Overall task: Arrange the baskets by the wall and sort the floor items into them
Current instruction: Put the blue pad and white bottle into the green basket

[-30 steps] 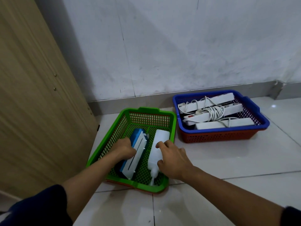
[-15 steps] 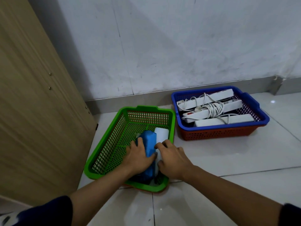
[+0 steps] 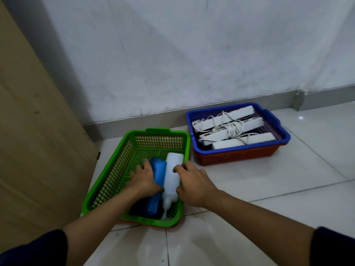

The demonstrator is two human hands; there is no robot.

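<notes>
**Both hands in the green basket, items pushed together**

So both hands were down in the green basket [image 3: 123, 160] at lower centre of the frame. The left hand [image 3: 145, 180] was curled over the blue item [image 3: 158, 169], fingers wrapped on its left edge. The right hand [image 3: 194, 182] was cupped against the white bottle [image 3: 172, 175], fingertips on its right side, not fully closed round it.

Compared with half a second back, the two items sat tighter side by side, touching, and the bottle's nozzle end pointed at the basket's near wall. A second back the blue item lay flat and apart from the bottle.

The blue basket [image 3: 269, 114] with white power strips [image 3: 230, 133] sat to the right by the wall [image 3: 192, 54], nested in an orange basket [image 3: 236, 155], same as before. Brown cabinet [image 3: 28, 131] on the left.
</notes>
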